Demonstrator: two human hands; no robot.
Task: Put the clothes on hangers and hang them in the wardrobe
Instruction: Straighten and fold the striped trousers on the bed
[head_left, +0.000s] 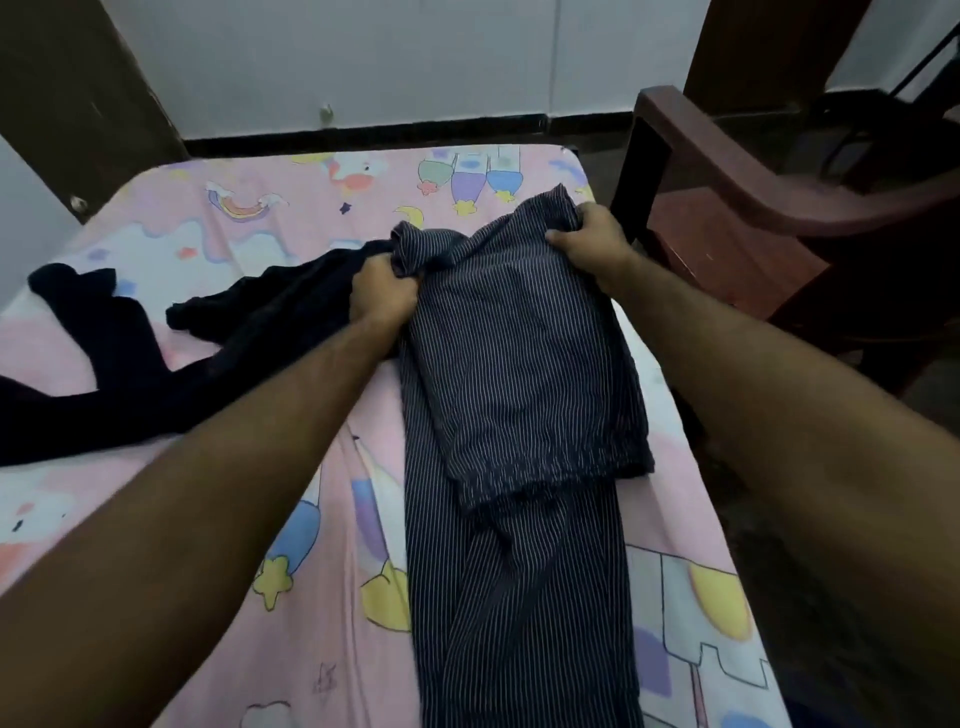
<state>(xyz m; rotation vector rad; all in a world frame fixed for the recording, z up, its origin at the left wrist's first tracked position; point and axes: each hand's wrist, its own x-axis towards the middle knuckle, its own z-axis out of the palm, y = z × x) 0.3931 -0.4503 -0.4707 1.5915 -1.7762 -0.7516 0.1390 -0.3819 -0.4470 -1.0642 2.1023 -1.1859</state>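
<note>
Both hands bunched on the top edge of the striped garment

Your left hand (383, 291) and right hand (589, 240) curl tight round the upper end of the striped garment (514, 415), which runs down the centre-right of the bed (218, 218); it looks light, limp, crease-prone, so hold it by that edge. A dark garment (130, 353) lies centre left

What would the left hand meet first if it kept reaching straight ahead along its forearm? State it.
Probably the dark garment bunched just beyond the left hand, then bare bedsheet; depth is uncertain.
</note>
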